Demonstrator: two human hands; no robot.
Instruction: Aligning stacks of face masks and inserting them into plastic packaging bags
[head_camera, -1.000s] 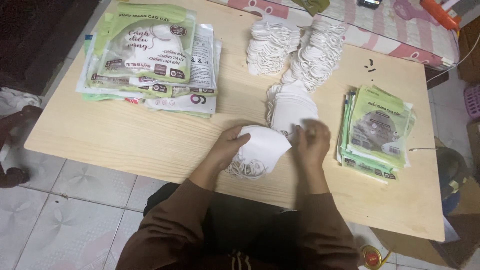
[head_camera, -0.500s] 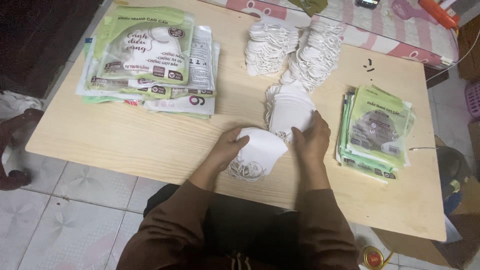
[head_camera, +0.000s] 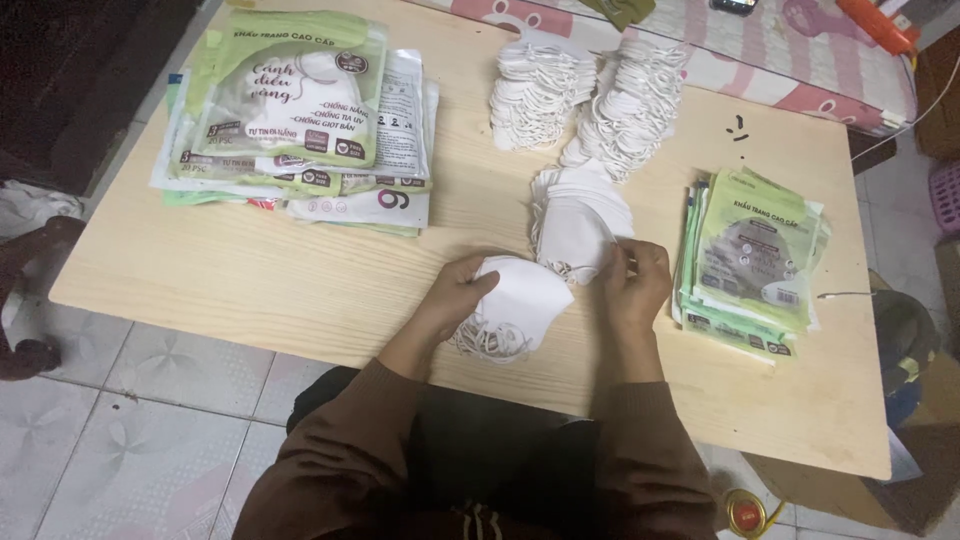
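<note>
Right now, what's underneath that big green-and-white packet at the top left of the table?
Under the green-and-white packet lies a stack of more flat packets, their edges poking out. How many, and what most look like, stays covered.

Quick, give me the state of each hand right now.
Left hand: closed on a small stack of white masks.
Right hand: fingers at the edge of the mask pile; whether it grips one cannot be told.

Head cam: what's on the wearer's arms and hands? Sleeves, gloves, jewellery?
Both arms wear long brown sleeves, loose and creased, ending at the wrists. The left hand and right hand are bare: no gloves, and no rings or watch visible. No markings show on the fabric.
</note>
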